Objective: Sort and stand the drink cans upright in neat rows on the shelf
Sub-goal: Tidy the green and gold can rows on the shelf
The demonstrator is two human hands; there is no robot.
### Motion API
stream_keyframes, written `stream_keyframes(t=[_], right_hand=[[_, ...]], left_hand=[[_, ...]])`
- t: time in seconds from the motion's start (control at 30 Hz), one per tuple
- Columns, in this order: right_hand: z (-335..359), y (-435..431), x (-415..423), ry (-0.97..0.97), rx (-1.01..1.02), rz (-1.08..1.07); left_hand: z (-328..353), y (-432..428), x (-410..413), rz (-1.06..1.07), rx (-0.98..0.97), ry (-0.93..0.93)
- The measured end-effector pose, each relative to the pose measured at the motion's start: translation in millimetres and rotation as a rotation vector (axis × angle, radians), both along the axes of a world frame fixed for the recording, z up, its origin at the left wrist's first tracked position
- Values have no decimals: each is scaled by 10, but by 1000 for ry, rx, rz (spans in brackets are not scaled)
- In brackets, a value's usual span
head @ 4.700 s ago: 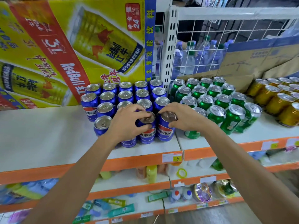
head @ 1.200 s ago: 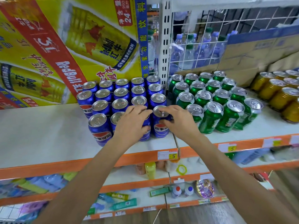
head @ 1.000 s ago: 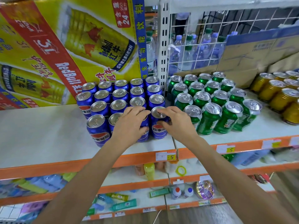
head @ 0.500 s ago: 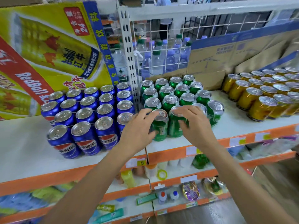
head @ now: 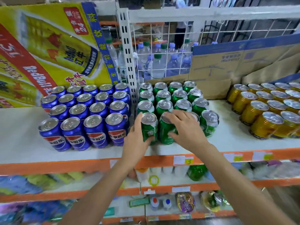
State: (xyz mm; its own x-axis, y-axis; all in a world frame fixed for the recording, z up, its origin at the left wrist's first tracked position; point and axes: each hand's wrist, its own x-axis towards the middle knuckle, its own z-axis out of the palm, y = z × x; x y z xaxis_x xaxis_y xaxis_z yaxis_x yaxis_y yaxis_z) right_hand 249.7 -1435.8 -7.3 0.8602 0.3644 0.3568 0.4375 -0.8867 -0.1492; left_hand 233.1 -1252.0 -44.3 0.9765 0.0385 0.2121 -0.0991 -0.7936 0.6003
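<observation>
Several green cans (head: 164, 104) stand in rows in the middle of the white shelf (head: 19, 140). My left hand (head: 138, 140) wraps the front-left green can (head: 149, 125) from its left side. My right hand (head: 185, 129) lies over the top of the green can beside it (head: 166, 135) and hides the one to its right. The front-right green can (head: 209, 122) leans a little. Blue cans (head: 84, 111) stand upright in rows to the left. Gold cans (head: 266, 108) stand in rows at the right.
A white perforated post (head: 128, 62) stands between the blue and green cans. A yellow Red Bull carton (head: 48, 51) stands behind the blue cans, cardboard boxes (head: 227, 65) behind the green and gold ones. Water bottles (head: 155, 62) show through the wire grid. Lower shelves (head: 162, 187) hold mixed goods.
Both hands have left the front blue cans and moved right onto the front row of green cans. My view has swung right with them.
</observation>
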Motion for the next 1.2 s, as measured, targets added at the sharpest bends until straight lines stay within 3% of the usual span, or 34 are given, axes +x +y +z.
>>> stream_keyframes(t=[0.27, 0.43, 0.6, 0.87, 1.2], right_hand=[[-10, -13, 53, 14, 1, 27], [130, -148, 53, -45, 229, -12], [205, -557, 239, -59, 397, -289], [190, -788, 563, 396, 493, -508], [189, -854, 609, 472, 615, -409]], left_hand=[[57, 21, 46, -43, -50, 27], [329, -16, 82, -33, -110, -88], [517, 0, 511, 41, -431, 187], [389, -50, 907, 109, -598, 418], [325, -74, 965, 244, -635, 424]])
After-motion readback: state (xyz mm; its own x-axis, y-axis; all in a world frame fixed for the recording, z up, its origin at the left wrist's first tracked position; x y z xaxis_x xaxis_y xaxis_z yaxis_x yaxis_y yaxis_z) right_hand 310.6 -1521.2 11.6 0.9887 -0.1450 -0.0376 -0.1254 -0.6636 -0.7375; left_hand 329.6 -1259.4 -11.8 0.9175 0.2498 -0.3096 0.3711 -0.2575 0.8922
